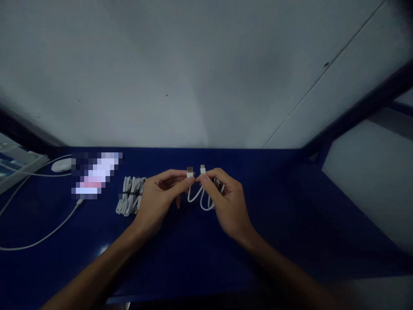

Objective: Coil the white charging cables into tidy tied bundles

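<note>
My left hand (159,198) pinches the USB plug end (190,172) of a short white cable (202,201) between thumb and forefinger. My right hand (226,202) pinches the cable's other, smaller plug (203,169) the same way. Both plugs point upward, side by side, almost touching. The cable's slack hangs in loops between and below my hands, above the dark blue table (200,254). A bundle of coiled white cables (130,196), bound with a dark tie, lies on the table just left of my left hand.
A white mouse (61,165) and part of a keyboard (14,165) sit at the far left, with a long white cord (48,234) trailing across the table. A blurred-out object (95,174) lies beside the bundle. A pale wall rises behind the table.
</note>
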`<action>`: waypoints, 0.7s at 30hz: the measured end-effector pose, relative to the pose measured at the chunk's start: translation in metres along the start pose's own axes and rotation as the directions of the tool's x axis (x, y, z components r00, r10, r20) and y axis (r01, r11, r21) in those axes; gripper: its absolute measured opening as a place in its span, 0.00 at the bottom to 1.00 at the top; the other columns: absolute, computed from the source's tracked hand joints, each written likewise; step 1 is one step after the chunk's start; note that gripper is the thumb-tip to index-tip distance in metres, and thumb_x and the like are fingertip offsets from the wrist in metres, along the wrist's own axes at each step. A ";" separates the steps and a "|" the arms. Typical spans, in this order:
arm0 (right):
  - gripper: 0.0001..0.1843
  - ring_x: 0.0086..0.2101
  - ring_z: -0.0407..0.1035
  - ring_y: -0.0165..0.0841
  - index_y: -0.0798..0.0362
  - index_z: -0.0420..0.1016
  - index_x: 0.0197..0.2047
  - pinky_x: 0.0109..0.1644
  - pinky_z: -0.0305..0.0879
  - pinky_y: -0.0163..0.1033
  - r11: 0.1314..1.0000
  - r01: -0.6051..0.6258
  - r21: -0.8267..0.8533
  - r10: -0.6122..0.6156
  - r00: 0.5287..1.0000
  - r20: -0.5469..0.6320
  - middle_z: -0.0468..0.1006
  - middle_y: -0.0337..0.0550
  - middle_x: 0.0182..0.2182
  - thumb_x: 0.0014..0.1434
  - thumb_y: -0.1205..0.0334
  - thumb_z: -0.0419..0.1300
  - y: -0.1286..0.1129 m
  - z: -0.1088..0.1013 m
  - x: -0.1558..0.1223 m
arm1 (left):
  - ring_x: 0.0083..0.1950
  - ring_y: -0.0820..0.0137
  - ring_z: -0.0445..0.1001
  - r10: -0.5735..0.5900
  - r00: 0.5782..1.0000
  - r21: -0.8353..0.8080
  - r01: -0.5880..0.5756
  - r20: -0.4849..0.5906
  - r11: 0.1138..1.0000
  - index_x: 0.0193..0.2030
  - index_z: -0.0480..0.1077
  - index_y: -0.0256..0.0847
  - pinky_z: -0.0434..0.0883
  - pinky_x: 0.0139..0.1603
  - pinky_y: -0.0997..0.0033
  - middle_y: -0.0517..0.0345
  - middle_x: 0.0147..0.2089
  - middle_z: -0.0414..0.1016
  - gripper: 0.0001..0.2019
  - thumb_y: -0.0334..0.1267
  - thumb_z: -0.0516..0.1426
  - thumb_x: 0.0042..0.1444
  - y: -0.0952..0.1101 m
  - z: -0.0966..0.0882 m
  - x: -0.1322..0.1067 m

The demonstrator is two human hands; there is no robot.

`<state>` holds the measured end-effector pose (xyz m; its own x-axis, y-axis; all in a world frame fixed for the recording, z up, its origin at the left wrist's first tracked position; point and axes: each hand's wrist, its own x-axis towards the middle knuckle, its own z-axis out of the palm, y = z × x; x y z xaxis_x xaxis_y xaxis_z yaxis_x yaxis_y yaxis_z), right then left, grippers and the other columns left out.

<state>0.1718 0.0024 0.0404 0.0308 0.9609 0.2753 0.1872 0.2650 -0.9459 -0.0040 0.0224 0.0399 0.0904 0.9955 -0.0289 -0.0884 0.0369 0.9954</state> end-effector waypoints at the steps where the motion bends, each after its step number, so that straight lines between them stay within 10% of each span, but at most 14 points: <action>1: 0.10 0.33 0.66 0.34 0.44 0.85 0.41 0.38 0.62 0.42 1.000 0.004 -0.003 -0.004 1.000 -0.002 0.77 0.37 0.33 0.73 0.54 0.63 0.000 0.000 0.000 | 0.29 0.72 0.73 0.009 1.000 0.008 -0.009 -0.004 1.000 0.44 0.85 0.43 0.67 0.26 0.73 0.56 0.35 0.82 0.09 0.40 0.72 0.57 0.002 0.001 0.000; 21: 0.07 0.32 0.71 0.34 0.45 0.88 0.38 0.38 0.65 0.42 0.999 -0.021 0.034 0.023 0.999 -0.047 0.80 0.38 0.30 0.68 0.55 0.69 0.006 0.000 0.005 | 0.35 0.67 0.82 -0.017 1.000 -0.092 0.015 -0.018 0.996 0.44 0.87 0.40 0.80 0.42 0.65 0.52 0.41 0.86 0.13 0.42 0.75 0.54 0.000 0.001 -0.001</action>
<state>0.1725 0.0085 0.0363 0.0807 0.9618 0.2616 0.1531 0.2474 -0.9568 -0.0030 0.0218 0.0404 0.0740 0.9961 -0.0473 -0.1780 0.0598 0.9822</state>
